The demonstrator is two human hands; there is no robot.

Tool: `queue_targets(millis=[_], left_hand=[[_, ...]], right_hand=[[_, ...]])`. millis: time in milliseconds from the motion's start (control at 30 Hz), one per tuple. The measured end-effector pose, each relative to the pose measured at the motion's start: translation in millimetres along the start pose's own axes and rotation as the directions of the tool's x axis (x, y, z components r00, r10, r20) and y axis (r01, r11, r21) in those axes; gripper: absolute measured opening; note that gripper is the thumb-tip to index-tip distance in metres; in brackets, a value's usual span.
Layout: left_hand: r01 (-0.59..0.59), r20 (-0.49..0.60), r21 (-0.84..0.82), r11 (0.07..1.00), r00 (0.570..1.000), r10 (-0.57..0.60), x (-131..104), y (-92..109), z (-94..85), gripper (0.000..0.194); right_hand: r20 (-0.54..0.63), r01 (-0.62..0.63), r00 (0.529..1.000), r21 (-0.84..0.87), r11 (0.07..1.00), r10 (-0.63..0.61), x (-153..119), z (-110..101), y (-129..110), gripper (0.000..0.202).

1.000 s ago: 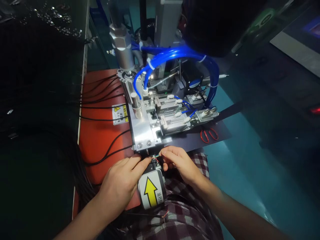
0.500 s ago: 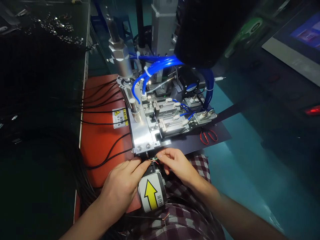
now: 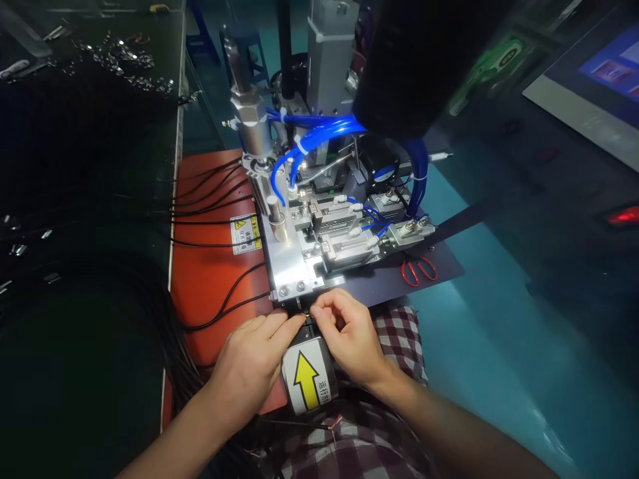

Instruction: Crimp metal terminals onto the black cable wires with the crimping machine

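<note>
At the front edge of the metal machine, my left hand and my right hand nearly meet at the fingertips. The fingers of my left hand are pressed together on something too small to make out. My right hand pinches with thumb and forefinger beside it; what lies in that pinch is hidden. Just below the fingertips is a round unit with a yellow arrow label. A black cable with bare wire ends lies over the checkered cloth on my lap.
Red-handled scissors lie right of the machine. Black cables cross the red plate at left. Blue air hoses arch above the machine. Small metal parts lie on the dark table at upper left.
The small green piece and red wire seen between my fingertips before are now mostly hidden. My right hand has closed in on my left fingertips. The view has shifted slightly.
</note>
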State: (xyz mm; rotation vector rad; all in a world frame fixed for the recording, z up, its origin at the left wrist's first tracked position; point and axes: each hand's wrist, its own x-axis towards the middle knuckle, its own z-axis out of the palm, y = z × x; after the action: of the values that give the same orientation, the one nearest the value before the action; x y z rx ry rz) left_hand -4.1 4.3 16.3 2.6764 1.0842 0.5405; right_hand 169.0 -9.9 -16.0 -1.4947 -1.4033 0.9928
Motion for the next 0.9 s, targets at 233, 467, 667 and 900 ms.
queue_targets(millis=[233, 467, 667, 900], left_hand=[[-0.018, -0.003, 0.009, 1.0, 1.0, 0.018, 1, -1, 1.5, 0.033], [-0.011, 0.004, 0.001, 1.0, 1.0, 0.011, 2, 0, 0.0, 0.032], [-0.002, 0.001, -0.001, 1.0, 1.0, 0.002, 1, -1, 1.3, 0.032], [0.002, 0.025, -0.015, 1.0, 1.0, -0.002, 3, 0, -0.6, 0.031]], right_hand=[[0.113, -0.369, 0.929, 0.337, 0.866, 0.352, 2, 3, 1, 0.018], [0.286, -0.577, 0.812, 0.515, 0.633, 0.508, 0, -4, 3, 0.021], [0.202, -0.481, 0.876, 0.301, 0.823, 0.438, -14, -7, -4, 0.021], [0.044, -0.052, 0.997, -0.131, 0.99, 0.058, -3, -14, -18, 0.014]])
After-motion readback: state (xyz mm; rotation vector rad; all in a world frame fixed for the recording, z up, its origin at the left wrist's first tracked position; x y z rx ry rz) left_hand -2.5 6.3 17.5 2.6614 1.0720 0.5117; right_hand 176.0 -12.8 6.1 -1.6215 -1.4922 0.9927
